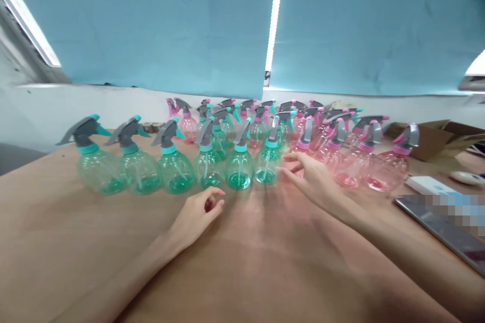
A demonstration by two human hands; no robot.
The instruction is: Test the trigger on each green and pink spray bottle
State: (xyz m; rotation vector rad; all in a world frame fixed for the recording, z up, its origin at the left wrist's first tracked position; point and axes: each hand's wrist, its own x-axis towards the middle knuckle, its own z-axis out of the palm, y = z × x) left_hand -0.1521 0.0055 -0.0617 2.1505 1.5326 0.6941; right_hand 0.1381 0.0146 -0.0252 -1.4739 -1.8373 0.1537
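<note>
Green spray bottles with teal collars and grey triggers stand upright in a front row, from a green spray bottle (99, 169) at the left to another green spray bottle (266, 165) near the middle. Pink spray bottles continue the row rightward, one pink spray bottle (384, 171) at its end. My right hand (308, 174) reaches between the two colours, fingers apart and bent, right beside the last green bottle; whether it touches is unclear. My left hand (199, 212) hovers over the table in front of the green bottles, fingers loosely curled with a gap to the thumb and nothing held.
Behind the front row stand several more green and pink spray bottles. At the right of the wooden table (235, 267) lie a dark tablet-like slab (435, 227), a white box (430, 185), a white mouse (468, 177) and a cardboard box (435, 139). Blue sheeting (162, 25) covers the window behind.
</note>
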